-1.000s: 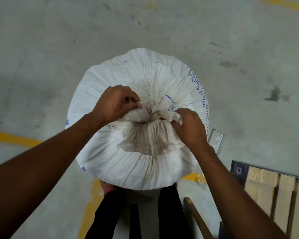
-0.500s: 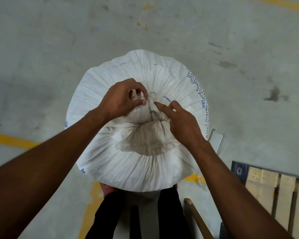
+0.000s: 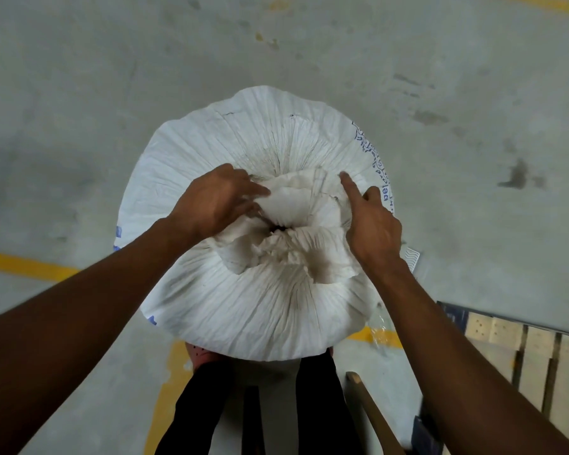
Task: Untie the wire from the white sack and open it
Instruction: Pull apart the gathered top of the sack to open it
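A: Starting at the left, what do you see?

B: A yellow line [image 3: 20, 266] painted on the grey concrete floor [image 3: 79, 93]. Then the left hand [image 3: 211, 201], its fingers closed on the loosened cloth at the left side of the sack's mouth.

A: And the white sack [image 3: 260, 290] itself?

B: It stands upright on the floor right in front of the person's legs, pleats fanning out from the centre. The gathered neck [image 3: 283, 229] is partly spread, with a small dark gap in the middle. I cannot make out any wire.

A: The right hand [image 3: 372, 228]?

B: It rests on the right side of the neck, forefinger stretched forward along the cloth. Whether the other fingers pinch anything, I cannot tell.

A: Further right?

B: A wooden pallet [image 3: 523, 353] at the lower right, with a wooden handle [image 3: 372, 412] beside it.
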The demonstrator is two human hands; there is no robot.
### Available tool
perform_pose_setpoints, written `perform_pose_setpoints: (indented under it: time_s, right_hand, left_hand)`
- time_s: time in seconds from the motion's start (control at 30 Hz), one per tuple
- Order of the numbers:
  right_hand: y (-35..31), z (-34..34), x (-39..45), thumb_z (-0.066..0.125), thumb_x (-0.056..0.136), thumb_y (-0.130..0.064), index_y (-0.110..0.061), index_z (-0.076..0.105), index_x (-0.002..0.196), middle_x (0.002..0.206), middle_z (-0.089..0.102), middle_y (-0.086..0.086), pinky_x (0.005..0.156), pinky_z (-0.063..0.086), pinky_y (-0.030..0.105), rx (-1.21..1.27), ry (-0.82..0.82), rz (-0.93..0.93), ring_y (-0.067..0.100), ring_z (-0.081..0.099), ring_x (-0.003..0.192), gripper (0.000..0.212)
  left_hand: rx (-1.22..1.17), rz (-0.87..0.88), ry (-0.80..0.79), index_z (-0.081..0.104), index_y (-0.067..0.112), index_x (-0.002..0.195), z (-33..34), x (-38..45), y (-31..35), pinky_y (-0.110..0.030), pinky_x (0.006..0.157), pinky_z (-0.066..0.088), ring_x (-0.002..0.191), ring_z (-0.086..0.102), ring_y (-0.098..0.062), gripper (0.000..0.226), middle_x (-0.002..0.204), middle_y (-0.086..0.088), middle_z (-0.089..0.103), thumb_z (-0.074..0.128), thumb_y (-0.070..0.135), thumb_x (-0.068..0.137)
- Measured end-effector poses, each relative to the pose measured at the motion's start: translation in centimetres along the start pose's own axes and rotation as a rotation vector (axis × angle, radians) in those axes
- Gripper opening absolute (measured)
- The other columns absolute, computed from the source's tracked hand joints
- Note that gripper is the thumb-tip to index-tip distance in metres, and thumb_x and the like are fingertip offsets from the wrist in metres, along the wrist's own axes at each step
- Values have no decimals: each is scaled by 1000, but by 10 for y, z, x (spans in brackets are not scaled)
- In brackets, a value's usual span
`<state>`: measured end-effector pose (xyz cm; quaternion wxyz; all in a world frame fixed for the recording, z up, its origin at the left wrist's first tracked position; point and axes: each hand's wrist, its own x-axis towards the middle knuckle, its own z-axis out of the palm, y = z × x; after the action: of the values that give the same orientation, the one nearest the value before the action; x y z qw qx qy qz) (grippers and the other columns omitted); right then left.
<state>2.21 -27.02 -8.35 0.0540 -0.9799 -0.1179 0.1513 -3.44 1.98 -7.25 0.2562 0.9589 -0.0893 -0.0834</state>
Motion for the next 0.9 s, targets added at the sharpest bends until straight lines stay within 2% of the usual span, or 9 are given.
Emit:
perform_pose_setpoints:
  time_s: [0.1, 0.17, 0.23, 0.3, 0.43, 0.53, 0.63, 0.8, 0.9]
  right_hand:
    - [-7, 4, 2, 64, 82, 7, -28, 15, 166, 162, 36, 18, 105, 42, 58, -162, 213, -147, 41, 46, 140, 103]
    - [-13, 0, 7, 55, 78, 12, -21, 40, 157, 165, 36, 13, 118, 29, 58, -122, 217, -356, 38, 32, 153, 87]
    - [-21, 1, 11, 59, 78, 10, -18, 68, 119, 143, 61, 8, 119, 28, 53, -77, 159, -546, 35, 43, 147, 51]
    - [-31, 5, 13, 56, 92, -13, -17, 69, 95, 104, 73, 3, 121, 24, 57, -87, 142, -577, 31, 58, 129, 14]
    - [-54, 12, 16, 53, 92, -71, -19, 69, 99, 80, 70, 3, 120, 2, 68, -182, 63, -372, 30, 65, 99, 55]
    - [-60, 15, 19, 64, 92, -49, -24, 70, 93, 88, 70, 2, 110, 22, 60, -146, 74, -355, 32, 60, 98, 26]
    - [-60, 19, 24, 59, 95, -23, -21, 66, 86, 89, 69, 4, 86, 32, 46, -26, 44, -335, 33, 59, 93, 12]
    - [-41, 11, 28, 52, 104, -21, -11, 61, 107, 97, 73, 11, 91, 33, 45, 166, 51, -135, 37, 65, 97, 14]
    - [-29, 3, 31, 52, 106, -23, -15, 54, 100, 90, 71, 11, 87, 29, 41, 259, 66, -79, 40, 64, 95, 11]
  left_hand:
    - [-23, -56, 47, 80, 19, 117, -1, 28, 12, -34, 74, 41, 92, 66, -32, 22, 96, -7, 72, 74, 22, 96]
    - [-54, -111, 100, 80, 18, 115, -4, 42, 21, -33, 78, 43, 97, 68, -29, 21, 100, -7, 73, 73, 22, 96]
    - [-69, -181, 173, 80, 18, 114, -4, 51, 28, -32, 78, 45, 98, 70, -26, 21, 106, -5, 76, 71, 24, 96]
    - [-80, -247, 237, 79, 19, 113, -1, 52, 35, -32, 78, 48, 98, 70, -23, 22, 109, -3, 76, 70, 25, 94]
    - [-203, -298, 307, 74, 21, 118, 12, 39, 43, -26, 82, 52, 93, 67, -13, 23, 116, 2, 68, 70, 22, 95]
    - [-261, -332, 368, 65, 21, 121, 21, 17, 48, -25, 76, 56, 86, 64, -8, 23, 123, 2, 55, 64, 16, 99]
    - [-196, -306, 284, 64, 17, 107, 34, -5, 47, -39, 70, 55, 73, 59, -15, 11, 99, 8, 56, 61, 13, 98]
    - [-296, -238, 63, 75, 20, 106, 41, -6, 42, -40, 80, 62, 88, 75, -13, 11, 96, 5, 79, 70, 17, 97]
    - [-325, -223, 35, 78, 21, 105, 41, 3, 41, -34, 80, 60, 88, 77, -11, 12, 94, 7, 82, 72, 21, 95]
